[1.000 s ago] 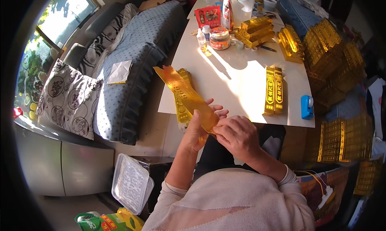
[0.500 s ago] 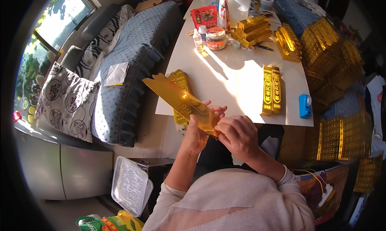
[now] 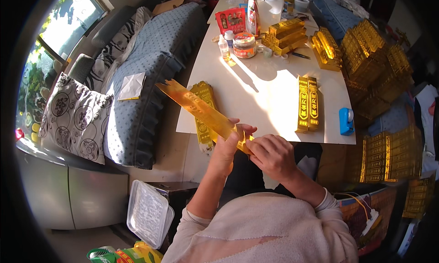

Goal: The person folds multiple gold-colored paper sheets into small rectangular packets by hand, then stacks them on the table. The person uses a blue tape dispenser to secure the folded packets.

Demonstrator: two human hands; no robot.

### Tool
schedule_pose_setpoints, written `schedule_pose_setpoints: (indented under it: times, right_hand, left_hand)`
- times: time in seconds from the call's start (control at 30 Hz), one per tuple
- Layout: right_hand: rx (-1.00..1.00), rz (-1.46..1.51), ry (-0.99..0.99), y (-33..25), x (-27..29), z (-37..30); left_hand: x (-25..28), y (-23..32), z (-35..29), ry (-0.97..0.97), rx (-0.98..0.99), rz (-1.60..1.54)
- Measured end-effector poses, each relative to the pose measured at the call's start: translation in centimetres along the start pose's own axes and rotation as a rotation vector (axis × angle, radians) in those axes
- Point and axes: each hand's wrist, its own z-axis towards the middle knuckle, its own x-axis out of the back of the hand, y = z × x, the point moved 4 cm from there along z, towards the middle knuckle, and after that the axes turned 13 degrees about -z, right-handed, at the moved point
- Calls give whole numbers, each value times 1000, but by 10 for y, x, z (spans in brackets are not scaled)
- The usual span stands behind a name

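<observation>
Fingers of the left hand (image 3: pixel 227 149) are closed around the lower part of a gold foil carton (image 3: pixel 200 113) in the head view, the thumb on the near side and the fingertips showing beyond its edge. The right hand (image 3: pixel 276 157) has its fingers drawn narrow, pinching the carton's near end just beside the left hand. The carton slants up toward the left, its far end ragged with flaps, above the near left corner of a white counter (image 3: pixel 263 110). Below it, partly covered, lie further gold cartons (image 3: pixel 204 92); whether the held one touches them I cannot tell.

To the right on the counter, two gold boxes (image 3: pixel 303 108) lie side by side, with a blue tape dispenser (image 3: pixel 346 122) near the right edge. Farther back stand a clear spray bottle (image 3: pixel 223 49), a lidded jar (image 3: pixel 244 47), a red pouch (image 3: pixel 230 21) and a white bucket (image 3: pixel 272 8), beside stacked gold boxes (image 3: pixel 285 38). Beyond the counter's right side rise taller piles of gold boxes (image 3: pixel 364 48). A blue dotted sofa cover (image 3: pixel 151 48) lies to the left, bearing a patterned cushion (image 3: pixel 75 116).
</observation>
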Motion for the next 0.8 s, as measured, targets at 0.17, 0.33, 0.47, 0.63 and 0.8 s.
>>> schedule_pose_setpoints:
  times: [0.17,0.33,0.47,0.63,0.8]
  right_hand:
    - [-6,-70,56,2,3,-4]
    - [41,-99,47,4,5,-3]
    - [17,-110,102,7,8,0]
    - [9,-29,18,5,5,-2]
    - [-11,-33,-33,3,6,-5]
  left_hand:
    - [-5,-5,0,-36,29,-127]
    - [-8,1,4,71,-92,-246]
    - [-3,-2,3,79,-60,-141]
    - [2,-1,4,101,-2,13]
    - [-5,-2,4,-13,37,4]
